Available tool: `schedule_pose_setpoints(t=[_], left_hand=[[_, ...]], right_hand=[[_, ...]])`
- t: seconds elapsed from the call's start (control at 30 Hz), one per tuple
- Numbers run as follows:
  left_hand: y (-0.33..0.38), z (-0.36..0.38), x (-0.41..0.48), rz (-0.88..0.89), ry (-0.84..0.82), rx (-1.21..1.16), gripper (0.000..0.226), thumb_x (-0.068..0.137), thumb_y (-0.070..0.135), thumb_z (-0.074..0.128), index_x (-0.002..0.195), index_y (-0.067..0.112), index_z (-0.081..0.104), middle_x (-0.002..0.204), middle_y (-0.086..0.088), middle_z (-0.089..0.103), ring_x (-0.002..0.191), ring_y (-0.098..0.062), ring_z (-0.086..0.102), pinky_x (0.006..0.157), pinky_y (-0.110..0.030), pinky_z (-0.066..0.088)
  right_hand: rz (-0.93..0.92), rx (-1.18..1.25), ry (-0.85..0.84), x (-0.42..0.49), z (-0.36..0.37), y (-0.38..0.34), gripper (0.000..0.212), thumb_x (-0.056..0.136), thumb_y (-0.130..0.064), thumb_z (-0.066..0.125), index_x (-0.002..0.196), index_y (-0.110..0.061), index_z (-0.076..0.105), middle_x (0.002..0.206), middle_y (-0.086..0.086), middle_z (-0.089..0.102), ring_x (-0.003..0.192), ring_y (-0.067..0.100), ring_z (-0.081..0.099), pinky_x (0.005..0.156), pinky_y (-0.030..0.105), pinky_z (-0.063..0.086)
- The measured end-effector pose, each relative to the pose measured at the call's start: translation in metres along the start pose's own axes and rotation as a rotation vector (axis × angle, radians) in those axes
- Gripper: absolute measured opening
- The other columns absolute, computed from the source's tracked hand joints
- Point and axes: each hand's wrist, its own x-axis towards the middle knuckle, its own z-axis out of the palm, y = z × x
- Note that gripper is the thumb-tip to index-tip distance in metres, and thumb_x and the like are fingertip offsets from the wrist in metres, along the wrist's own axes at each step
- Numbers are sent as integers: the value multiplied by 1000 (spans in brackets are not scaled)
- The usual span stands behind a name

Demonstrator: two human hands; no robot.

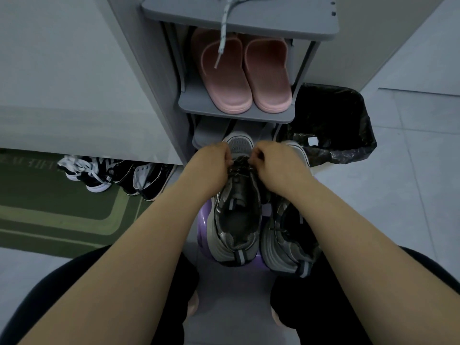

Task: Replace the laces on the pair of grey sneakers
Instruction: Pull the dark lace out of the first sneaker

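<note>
A purple stool (pixel 202 226) carries the grey pair: the left sneaker (pixel 236 220) under the grip, the right sneaker (pixel 281 237) just right of it. Beyond the grip, a grey shoe rack (pixel 236 115) holds pink slippers (pixel 245 78) on its middle shelf. On the tiled floor (pixel 410 195), a black-lined bin (pixel 331 115) stands right of the grip; a green doormat (pixel 49 210) and black-and-white sneakers (pixel 112 175) lie left.

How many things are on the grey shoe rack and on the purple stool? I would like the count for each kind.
pink slippers: 2
grey sneakers: 2
speckled lace: 1
Total: 5
</note>
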Motion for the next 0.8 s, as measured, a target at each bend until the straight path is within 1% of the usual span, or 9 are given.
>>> schedule_pose_setpoints(t=[0.1, 0.17, 0.23, 0.3, 0.37, 0.4, 0.53, 0.7, 0.8], left_hand=[[-2, -3, -1, 1, 34, 23, 10, 92, 4, 43, 91, 14, 43, 71, 8, 44, 75, -14, 42, 64, -21, 27], [-2, -4, -1, -14, 32, -24, 11, 92, 4, 42, 88, 13, 41, 78, 5, 54, 76, -14, 48, 67, -23, 32], [-3, -5, 0, -32, 59, -102, 10, 92, 6, 46, 86, 14, 46, 81, 2, 60, 77, -14, 53, 66, -23, 36], [-4, -5, 1, -41, 90, -185, 9, 89, 11, 56, 82, 16, 51, 73, 5, 59, 71, -12, 55, 58, -18, 38], [-3, -5, 1, -61, 74, -266, 11, 82, 16, 66, 82, 17, 55, 68, 8, 56, 64, -7, 53, 57, -10, 39], [-3, -6, 1, -77, 39, -282, 13, 79, 18, 70, 83, 17, 57, 68, 8, 56, 64, -5, 53, 59, -11, 40], [-4, -13, 0, -142, -53, -206, 9, 86, 17, 63, 89, 10, 66, 78, -1, 60, 75, -14, 55, 68, -24, 43], [-2, -19, 0, -134, -122, -91, 11, 91, 11, 54, 94, 8, 64, 87, -1, 58, 82, -14, 52, 74, -23, 38], [-4, -18, -1, -125, -145, -78, 10, 86, 9, 58, 93, 9, 65, 82, -1, 58, 77, -14, 53, 72, -23, 39]], right_hand=[[-6, 27, 36, -2, -3, 3, 17, 94, -19, 49, 102, -7, 58, 101, 13, 65, 95, 29, 57, 71, 29, 35], [11, 66, 57, -1, -6, 5, 14, 92, -19, 53, 97, -9, 60, 97, 11, 67, 93, 28, 59, 67, 25, 32], [30, 124, 50, 0, -9, 5, 12, 88, -20, 60, 92, -9, 64, 93, 9, 68, 90, 25, 61, 75, 27, 40], [47, 139, 22, 0, -11, 5, 16, 83, -26, 67, 90, -12, 69, 90, 5, 69, 88, 21, 62, 78, 30, 46], [65, 117, -13, -1, -11, 5, 20, 80, -31, 69, 93, -17, 72, 93, 3, 70, 89, 19, 63, 80, 30, 49], [67, 110, -22, -1, -10, 5, 19, 81, -31, 69, 94, -18, 72, 95, 3, 70, 90, 19, 63, 81, 30, 49], [48, 55, -11, 1, -10, 5, 12, 86, -20, 61, 90, -13, 71, 98, 7, 69, 94, 24, 61, 80, 29, 45], [50, -74, -42, 1, -12, 13, 14, 90, -22, 54, 93, -15, 66, 104, 9, 66, 99, 28, 59, 86, 34, 46], [50, -28, -81, 1, -9, 15, 17, 87, -28, 61, 95, -15, 68, 99, 8, 67, 95, 27, 61, 86, 38, 48]])
